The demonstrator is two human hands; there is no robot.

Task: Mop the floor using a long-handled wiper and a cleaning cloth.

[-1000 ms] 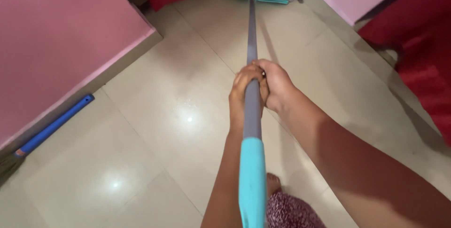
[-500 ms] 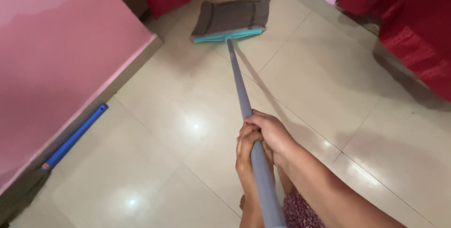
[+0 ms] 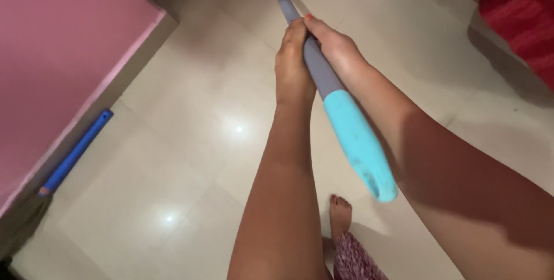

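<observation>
I look down along both my bare arms, stretched out in front of me over a pale tiled floor (image 3: 190,159). My left hand (image 3: 293,63) and my right hand (image 3: 334,46) are both closed around the grey pole of a mop handle (image 3: 314,63). The two hands sit side by side at the same spot on the pole, touching each other, the left on the left side and the right on the right, so each grip is wrapped firmly on the handle.

The handle runs from the top edge of the view, slanting down and to the right between my forearms. Above my hands it is plain grey. Just below my hands it changes to a thick turquoise sleeve (image 3: 358,141) that ends in a rounded tip between my arms, near my right forearm. The mop's head is out of view beyond the top edge.

Below the handle's tip, my bare foot (image 3: 339,213) stands on the tiles, with a patch of maroon patterned cloth (image 3: 355,260) beside it.

On the left, a pink wall (image 3: 57,55) meets the floor. Along its base lies a broom with a blue handle (image 3: 75,153), well apart from my hands. Red fabric (image 3: 519,14) fills the top right corner.
</observation>
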